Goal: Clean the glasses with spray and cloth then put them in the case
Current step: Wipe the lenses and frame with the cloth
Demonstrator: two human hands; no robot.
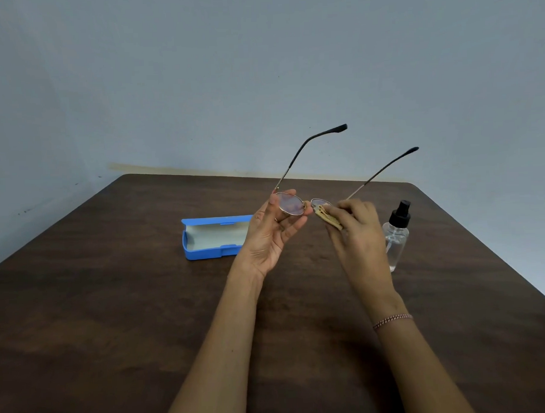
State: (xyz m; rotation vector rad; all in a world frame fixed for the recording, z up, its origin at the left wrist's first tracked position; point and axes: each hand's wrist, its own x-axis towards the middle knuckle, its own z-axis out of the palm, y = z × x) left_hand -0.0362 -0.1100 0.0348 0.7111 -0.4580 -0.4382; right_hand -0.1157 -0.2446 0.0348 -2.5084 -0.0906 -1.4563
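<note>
Thin metal-framed glasses are held up over the table, their two black-tipped arms pointing away and upward. My left hand pinches the rim of the left lens. My right hand grips a folded tan cloth pressed against the right lens, which the cloth and fingers mostly hide. An open blue case with a pale lining lies on the table behind my left hand. A clear spray bottle with a black nozzle stands upright just right of my right hand.
The dark wooden table ends against a grey wall at the back. Its right edge runs diagonally past the bottle. A thin bracelet sits on my right wrist.
</note>
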